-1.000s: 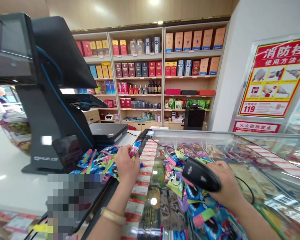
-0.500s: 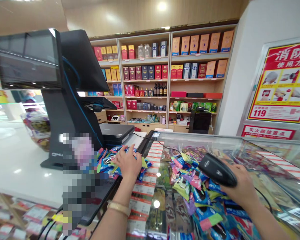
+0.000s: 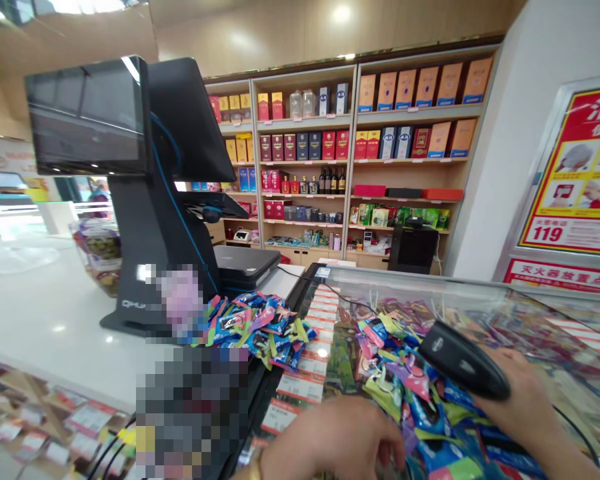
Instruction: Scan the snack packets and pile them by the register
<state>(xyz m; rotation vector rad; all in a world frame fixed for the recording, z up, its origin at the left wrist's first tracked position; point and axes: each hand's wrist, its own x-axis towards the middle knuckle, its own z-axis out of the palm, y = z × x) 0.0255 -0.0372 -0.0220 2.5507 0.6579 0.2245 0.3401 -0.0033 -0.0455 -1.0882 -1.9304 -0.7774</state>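
My right hand (image 3: 517, 393) grips a black barcode scanner (image 3: 465, 360) above the right-hand pile of small wrapped snacks (image 3: 410, 383). These packets are blue, pink, purple and lime green, and lie loose on the glass-topped counter. Low in the view, my left hand (image 3: 340, 437) is at the near left side of that pile, back upward and fingers curled down. What its fingers hold, if anything, is hidden. A second heap of the same snack packets (image 3: 265, 327) sits to the left, beside the register's base, with no hand on it.
A black register with a screen (image 3: 87, 120) stands on the white counter (image 3: 55, 333) at left. Behind the snack heap is a flat dark box (image 3: 247, 263). The scanner's cable (image 3: 577, 427) trails at right. Price labels (image 3: 300, 383) line the glass. Shelves of boxed goods (image 3: 305, 147) fill the back wall.
My left hand has left the left-hand snack heap and come back toward me and to the right. The scanner stays in my right hand. The view has swung slightly left.
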